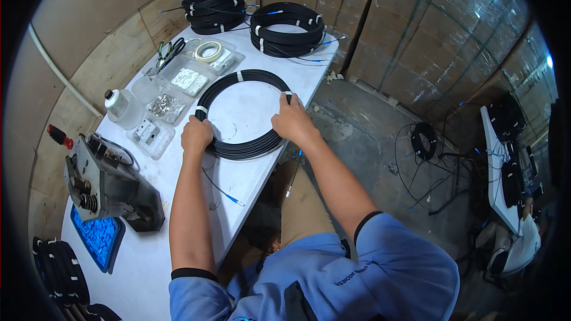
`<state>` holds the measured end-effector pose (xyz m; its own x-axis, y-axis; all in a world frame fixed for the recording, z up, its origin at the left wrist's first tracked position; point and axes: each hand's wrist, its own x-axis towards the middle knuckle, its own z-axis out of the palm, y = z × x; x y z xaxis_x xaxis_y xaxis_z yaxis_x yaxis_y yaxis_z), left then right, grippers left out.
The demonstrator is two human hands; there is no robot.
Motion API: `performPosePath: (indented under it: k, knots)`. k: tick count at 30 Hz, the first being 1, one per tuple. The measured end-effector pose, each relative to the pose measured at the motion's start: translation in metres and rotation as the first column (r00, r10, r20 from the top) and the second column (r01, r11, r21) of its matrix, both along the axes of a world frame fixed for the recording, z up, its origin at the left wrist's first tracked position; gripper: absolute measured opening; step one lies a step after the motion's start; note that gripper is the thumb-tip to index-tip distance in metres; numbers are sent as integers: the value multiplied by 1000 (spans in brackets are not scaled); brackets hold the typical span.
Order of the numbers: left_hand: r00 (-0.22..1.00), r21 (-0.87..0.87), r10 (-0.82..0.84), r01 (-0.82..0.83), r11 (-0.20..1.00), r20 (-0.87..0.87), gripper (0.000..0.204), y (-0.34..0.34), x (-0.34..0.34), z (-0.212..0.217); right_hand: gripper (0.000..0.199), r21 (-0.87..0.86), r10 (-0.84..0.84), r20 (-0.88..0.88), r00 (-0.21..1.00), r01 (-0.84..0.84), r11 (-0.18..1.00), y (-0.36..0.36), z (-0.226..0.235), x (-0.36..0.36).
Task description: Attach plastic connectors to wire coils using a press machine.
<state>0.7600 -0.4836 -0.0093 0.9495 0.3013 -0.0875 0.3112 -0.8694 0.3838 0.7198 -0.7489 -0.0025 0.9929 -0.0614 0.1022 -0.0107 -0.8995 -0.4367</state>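
A coil of black cable [247, 150] lies on the white table, bound with white ties at several spots. My left hand [196, 135] is closed around its left side, just below a white tie. On the opposite side my right hand [294, 121] grips the coil, fingers curled over the edge near another tie. One loose cable end with a blue connector [235, 200] rests on the table below the coil. A second thin end with a blue-tipped connector [289, 192] hangs past the table's edge, over my leg.
Stacked black coils [213, 3] and another coil pile [286, 31] stand at the table's far end. Plastic trays [189, 77], a tape roll [208, 52], scissors [172, 53] and a white bottle [121, 107] line the left. Nearer are a metal machine [119, 184] and a blue parts tray [98, 238].
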Motion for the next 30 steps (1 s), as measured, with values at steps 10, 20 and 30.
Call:
performPosePath:
  k: [10,20,30]
  knots:
    - [999,-21,31,-32,999,-33,48,-2,-5,5,83,42,11,-44,999,-9,999,-14,-20,40]
    - [999,-48,15,-16,999,-33,47,0,-6,4,64,-147,166,-155,974,-189,971,13,8,138]
    - [999,-82,-12,15,997,47,52,12,-6,-3,44,-308,538,50,841,-500,810,116,-5,154]
